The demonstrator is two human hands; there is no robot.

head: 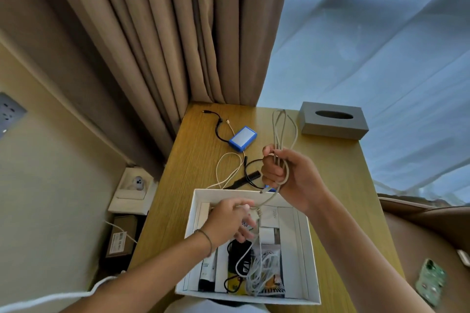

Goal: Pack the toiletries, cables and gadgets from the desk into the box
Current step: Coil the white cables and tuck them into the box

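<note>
My right hand [287, 173] is raised over the wooden desk [330, 173], shut on a looped grey cable [278, 132] whose loops stick up above the fist. The cable's tail runs down to my left hand [229, 218], which pinches its end above the white box [309, 256]. Inside the box lie a coiled white cable [264, 269], a black item, a tube and small white packs. On the desk behind sit a blue-and-white gadget [243, 138], a black cable [220, 126], a white cable [226, 170] and a black comb [237, 184].
A grey tissue box [333, 121] stands at the desk's back right. Brown curtains [165, 33] hang behind. A wall socket with a plug [137, 183] and a cardboard package [120, 236] are left of the desk. A green phone [431, 281] lies at the right.
</note>
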